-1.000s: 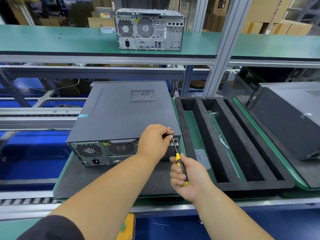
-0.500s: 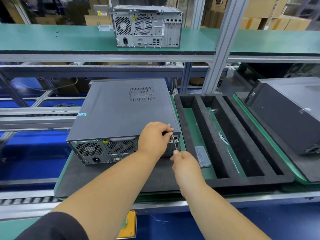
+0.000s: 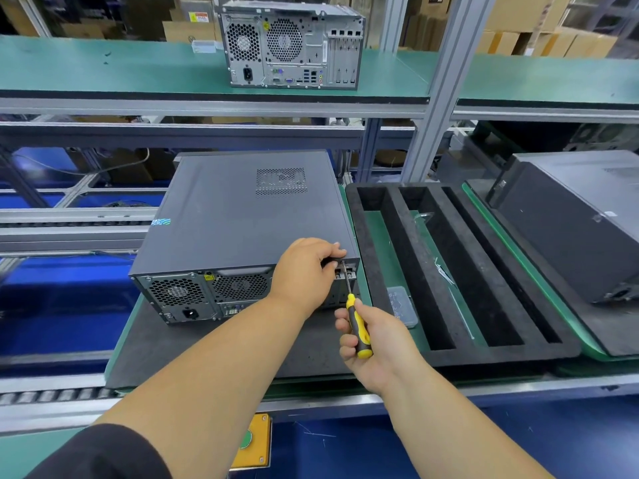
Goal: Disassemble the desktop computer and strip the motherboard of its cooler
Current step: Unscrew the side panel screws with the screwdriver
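Note:
A dark grey desktop computer [image 3: 238, 216] lies on its side on a black mat [image 3: 214, 350], its rear panel with fans and power socket facing me. My left hand [image 3: 304, 271] rests on the rear right top edge of the case, fingers curled over the edge by a rear screw. My right hand [image 3: 373, 340] grips a yellow-and-black screwdriver [image 3: 356, 326]. Its shaft points up to the rear panel just under my left fingers. The case cover is closed, so the motherboard and cooler are hidden.
A black foam tray [image 3: 390, 271] with long slots lies right of the computer, with a small clear plastic box [image 3: 403, 305] in it. Another dark case [image 3: 570, 219] sits at far right. A second computer [image 3: 294, 46] stands on the upper green shelf. Conveyor rollers run along the front edge.
My right hand drew back toward me, then pushed in close to the rear panel half a second ago. Now it is back again with the screwdriver handle in view. My left hand stayed put.

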